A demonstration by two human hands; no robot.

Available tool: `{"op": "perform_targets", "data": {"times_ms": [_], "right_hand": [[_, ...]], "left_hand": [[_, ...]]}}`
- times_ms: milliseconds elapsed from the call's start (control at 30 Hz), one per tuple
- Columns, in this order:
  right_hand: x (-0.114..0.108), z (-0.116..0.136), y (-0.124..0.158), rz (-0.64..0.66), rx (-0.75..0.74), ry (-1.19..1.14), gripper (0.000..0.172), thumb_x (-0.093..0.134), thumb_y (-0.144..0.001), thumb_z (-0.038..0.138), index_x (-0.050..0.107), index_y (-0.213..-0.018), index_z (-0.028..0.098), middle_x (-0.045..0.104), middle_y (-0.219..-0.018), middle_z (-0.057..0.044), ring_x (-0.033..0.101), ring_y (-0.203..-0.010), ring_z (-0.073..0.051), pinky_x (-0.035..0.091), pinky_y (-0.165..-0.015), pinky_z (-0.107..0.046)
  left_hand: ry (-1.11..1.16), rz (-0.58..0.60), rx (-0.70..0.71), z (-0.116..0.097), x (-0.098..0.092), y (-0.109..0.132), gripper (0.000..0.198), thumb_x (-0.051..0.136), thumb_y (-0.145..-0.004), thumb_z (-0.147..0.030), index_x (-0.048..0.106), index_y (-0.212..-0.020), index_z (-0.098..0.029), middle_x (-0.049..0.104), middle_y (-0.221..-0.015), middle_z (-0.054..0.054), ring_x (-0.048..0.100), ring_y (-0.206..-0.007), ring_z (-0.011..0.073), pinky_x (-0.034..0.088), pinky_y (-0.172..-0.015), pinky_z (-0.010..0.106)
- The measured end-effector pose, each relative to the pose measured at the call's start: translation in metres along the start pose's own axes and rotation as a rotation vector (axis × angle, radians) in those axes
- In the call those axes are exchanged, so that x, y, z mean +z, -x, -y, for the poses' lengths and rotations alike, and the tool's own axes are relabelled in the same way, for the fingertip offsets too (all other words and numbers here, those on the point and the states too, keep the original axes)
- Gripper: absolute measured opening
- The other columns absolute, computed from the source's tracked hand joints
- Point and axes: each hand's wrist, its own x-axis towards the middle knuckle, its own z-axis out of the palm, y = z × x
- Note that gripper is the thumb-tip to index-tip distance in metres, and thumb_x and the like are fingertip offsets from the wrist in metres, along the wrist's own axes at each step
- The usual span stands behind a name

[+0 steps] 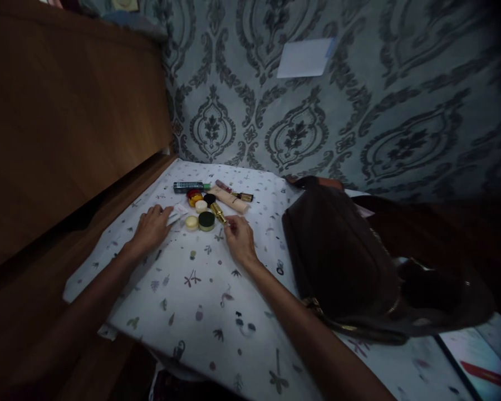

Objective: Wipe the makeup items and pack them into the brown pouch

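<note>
A cluster of small cosmetics lies on a white cloth point(204, 301) printed with little plants. My left hand point(151, 228) rests on the cloth with fingers on a small white tube point(177, 214). My right hand point(239, 236) pinches the near end of a gold tube point(217, 212). Between the hands sit a cream round pot point(191, 222) and a dark-lidded pot point(206, 220). Behind them are a red and yellow jar point(194, 196), a white round pot point(201, 205), a black cap point(209, 198), a beige tube point(230, 199) and a dark green bottle point(188, 186) on its side.
A large dark brown handbag point(342, 250) lies on the cloth to the right. Wooden furniture point(67, 111) rises at the left. A patterned wall point(359, 111) with a white paper point(304, 57) stands behind. A light sheet with a red mark point(480, 362) shows at the bottom right.
</note>
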Motion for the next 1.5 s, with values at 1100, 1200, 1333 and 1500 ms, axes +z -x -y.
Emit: {"op": "perform_targets", "data": {"times_ms": [1100, 1200, 1333, 1500], "right_hand": [[-0.071, 0.035, 0.114, 0.446, 0.55, -1.11, 0.049, 0.084, -0.066, 0.051, 0.061, -0.098, 0.022, 0.064, -0.067, 0.003, 0.051, -0.053, -0.007, 0.031, -0.043, -0.013], [-0.075, 0.035, 0.11, 0.444, 0.565, -1.223, 0.042, 0.084, -0.068, 0.045, 0.062, -0.096, 0.022, 0.065, -0.069, 0.002, 0.052, -0.054, -0.007, 0.03, -0.042, -0.013], [-0.072, 0.027, 0.103, 0.29, 0.695, -1.346, 0.023, 0.067, -0.087, 0.043, 0.062, -0.09, 0.02, 0.066, -0.078, -0.002, 0.059, -0.062, -0.012, 0.038, -0.042, -0.017], [-0.065, 0.014, 0.094, 0.091, 0.636, -1.306, 0.016, 0.056, -0.092, 0.036, 0.064, -0.095, 0.022, 0.07, -0.09, -0.004, 0.065, -0.077, -0.017, 0.055, -0.061, -0.028]], "left_hand": [[0.822, -0.208, 0.272, -0.164, -0.022, 0.016, 0.006, 0.052, -0.088, -0.021, 0.051, -0.094, -0.021, 0.062, -0.085, 0.0, 0.059, -0.081, 0.0175, 0.049, -0.075, 0.029], [0.832, -0.343, 0.202, -0.151, -0.02, 0.002, 0.019, 0.045, -0.087, -0.017, 0.05, -0.104, -0.021, 0.063, -0.103, 0.004, 0.059, -0.097, 0.0195, 0.049, -0.088, 0.032], [0.829, -0.413, 0.181, -0.141, -0.013, 0.003, 0.03, 0.043, -0.087, -0.018, 0.047, -0.117, -0.021, 0.059, -0.116, 0.007, 0.058, -0.107, 0.0209, 0.047, -0.097, 0.035], [0.601, -0.287, 0.502, -0.157, -0.002, 0.032, 0.037, 0.051, -0.087, -0.034, 0.052, -0.122, -0.02, 0.06, -0.121, 0.012, 0.055, -0.115, 0.0289, 0.043, -0.101, 0.044]]}}
